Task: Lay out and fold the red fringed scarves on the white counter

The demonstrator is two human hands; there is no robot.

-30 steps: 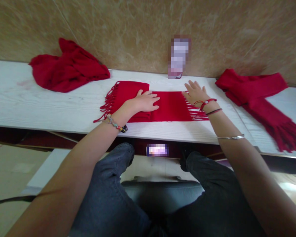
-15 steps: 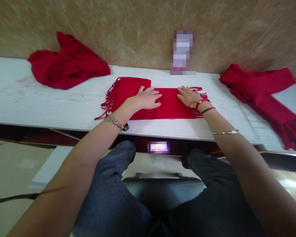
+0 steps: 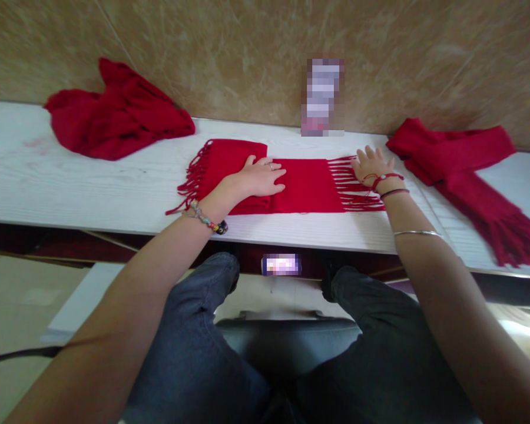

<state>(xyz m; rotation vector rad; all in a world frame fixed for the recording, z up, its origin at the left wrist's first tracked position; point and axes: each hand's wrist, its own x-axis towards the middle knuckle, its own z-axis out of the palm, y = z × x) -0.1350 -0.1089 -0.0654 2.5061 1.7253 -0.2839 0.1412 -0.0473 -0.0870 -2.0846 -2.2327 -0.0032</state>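
Note:
A red scarf [image 3: 307,185] with fringes at both ends lies flat on the white tabletop in front of me. Its left part is folded over into a thicker layer. My left hand [image 3: 262,178] rests on the scarf near the edge of that fold, palm down with fingers spread. At the right end, the fringe strands are spread out straight across the table. My right hand [image 3: 373,166] is over the outer tips of the fringe, fingers apart and nothing gripped.
Another red scarf [image 3: 119,118] lies bunched up at the back left. To the right, a loosely folded red scarf [image 3: 468,171] trails its fringe toward the front edge. A blurred-out upright object [image 3: 322,91] stands by the marbled wall. The white table [image 3: 92,191] is narrow.
My right hand has slid right, from the scarf's body to the tips of the fringe, and the strands now lie straighter. My left hand has stayed in place on the scarf.

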